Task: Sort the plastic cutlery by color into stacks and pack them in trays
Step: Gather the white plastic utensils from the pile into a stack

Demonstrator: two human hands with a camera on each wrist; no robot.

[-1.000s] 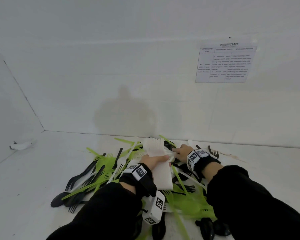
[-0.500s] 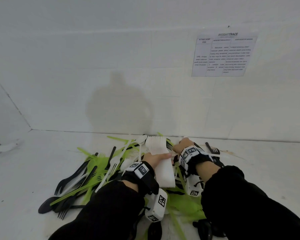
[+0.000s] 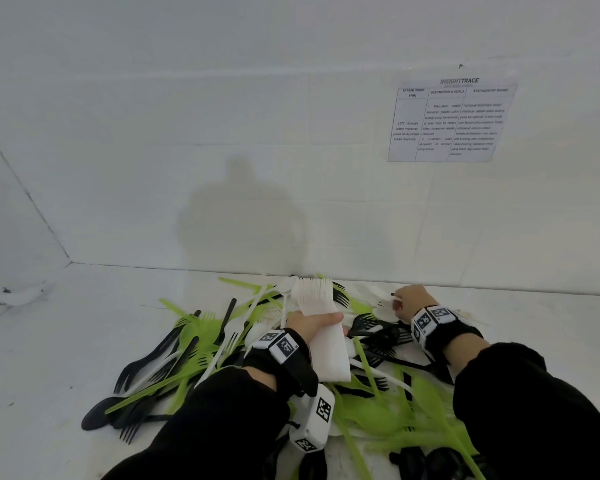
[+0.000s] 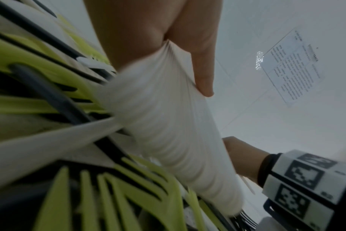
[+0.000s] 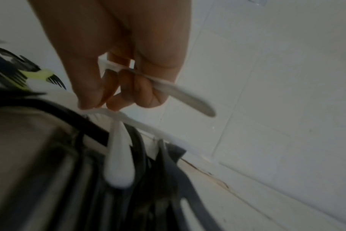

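Note:
My left hand (image 3: pixel 310 323) grips a thick stack of white forks (image 3: pixel 326 351), tines pointing toward the wall; the left wrist view shows the thumb (image 4: pixel 202 65) pressed across the stack (image 4: pixel 168 132). My right hand (image 3: pixel 408 300) is at the far right of the mixed pile (image 3: pixel 201 344) of green, black and white cutlery. In the right wrist view its curled fingers (image 5: pixel 128 84) hold a white cutlery piece (image 5: pixel 184 96), and the fingertips touch another white piece (image 5: pixel 132 121) lying on the pile. No tray is in view.
The pile lies on a white surface against a white wall (image 3: pixel 291 168) bearing a printed sheet (image 3: pixel 451 123). Black spoons (image 3: pixel 430 460) lie near my right sleeve. A small white object (image 3: pixel 21 295) sits at the far left by the side wall.
My right hand has moved away from the white stack, to the right along the pile's far edge. The left hand still holds the stack in about the same place.

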